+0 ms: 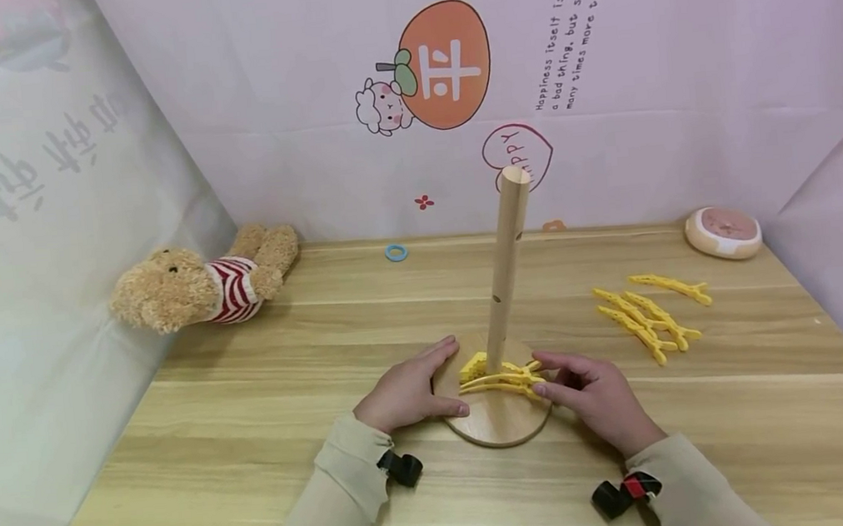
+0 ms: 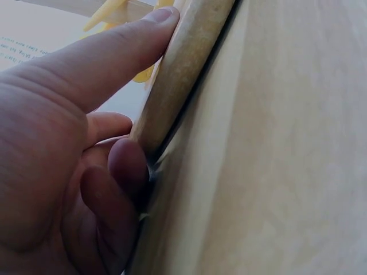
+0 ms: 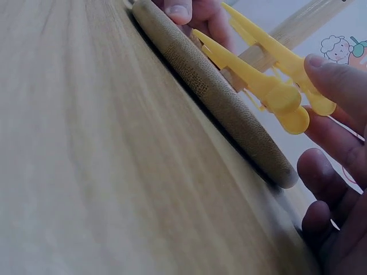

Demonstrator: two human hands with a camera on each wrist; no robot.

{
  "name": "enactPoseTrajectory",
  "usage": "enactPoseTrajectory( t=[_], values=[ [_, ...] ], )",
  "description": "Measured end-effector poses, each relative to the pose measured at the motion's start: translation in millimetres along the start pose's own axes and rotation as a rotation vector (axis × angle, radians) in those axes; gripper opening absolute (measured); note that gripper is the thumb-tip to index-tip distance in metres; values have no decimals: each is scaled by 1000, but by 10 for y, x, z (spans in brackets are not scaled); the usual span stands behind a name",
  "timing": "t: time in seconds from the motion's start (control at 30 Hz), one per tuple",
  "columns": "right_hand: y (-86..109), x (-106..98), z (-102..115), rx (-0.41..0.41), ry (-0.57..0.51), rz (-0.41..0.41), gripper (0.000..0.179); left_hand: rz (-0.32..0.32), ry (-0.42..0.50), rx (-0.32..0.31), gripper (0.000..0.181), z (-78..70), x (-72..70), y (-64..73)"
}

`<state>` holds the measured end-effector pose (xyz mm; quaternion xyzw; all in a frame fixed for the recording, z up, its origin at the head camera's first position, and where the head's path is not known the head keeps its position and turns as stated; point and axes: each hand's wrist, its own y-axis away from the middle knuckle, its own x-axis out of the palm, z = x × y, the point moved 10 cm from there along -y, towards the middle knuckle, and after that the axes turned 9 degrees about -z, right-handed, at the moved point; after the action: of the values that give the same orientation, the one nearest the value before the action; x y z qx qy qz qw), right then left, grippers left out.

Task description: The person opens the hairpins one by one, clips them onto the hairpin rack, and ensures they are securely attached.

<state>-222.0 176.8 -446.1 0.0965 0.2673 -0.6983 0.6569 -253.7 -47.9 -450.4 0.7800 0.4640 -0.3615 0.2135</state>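
A wooden post [image 1: 508,264] with small holes stands upright on a round wooden base [image 1: 499,423]. Yellow alligator hair clips [image 1: 503,381] lie on the base around the foot of the post. My left hand [image 1: 403,392] grips the base's left edge; in the left wrist view its thumb [image 2: 114,60] presses on the rim [image 2: 183,63] while the fingers curl by the side. At the base's right, my right hand [image 1: 603,402] pinches the handle end of one clip [image 3: 301,71] between thumb and forefinger. Another yellow clip [image 3: 252,77] is nearer the right wrist camera.
Several more yellow hair clips [image 1: 640,319] lie on the table to the right. A round pink-topped object [image 1: 725,230] sits at the back right, a blue ring [image 1: 395,253] near the back edge. A teddy bear [image 1: 205,286] in a striped shirt lies at the left wall.
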Motion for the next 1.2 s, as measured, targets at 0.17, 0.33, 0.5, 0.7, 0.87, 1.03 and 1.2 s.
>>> enactPoseTrajectory(
  t=[0.17,0.33,0.5,0.7,0.87,1.03,1.2],
  values=[
    [-1,-14,-2,5,-7,-2,42,1,0,-4,97,25,9,-8],
    [-9,-23,0,19,-34,3,42,0,-12,-4,98,54,19,-16],
    [-1,-51,-10,29,-134,-4,36,-2,5,-9,98,49,11,-7],
    [11,-175,-37,42,-151,-75,29,-8,9,-3,97,51,13,-7],
    [15,-319,-76,62,-81,-148,28,-11,12,5,97,41,15,-10],
    [3,-471,-106,48,-69,-222,27,-13,29,4,97,27,6,-8],
    [-5,-658,-154,26,-36,-328,22,-15,25,9,97,25,11,-16]
  ],
)
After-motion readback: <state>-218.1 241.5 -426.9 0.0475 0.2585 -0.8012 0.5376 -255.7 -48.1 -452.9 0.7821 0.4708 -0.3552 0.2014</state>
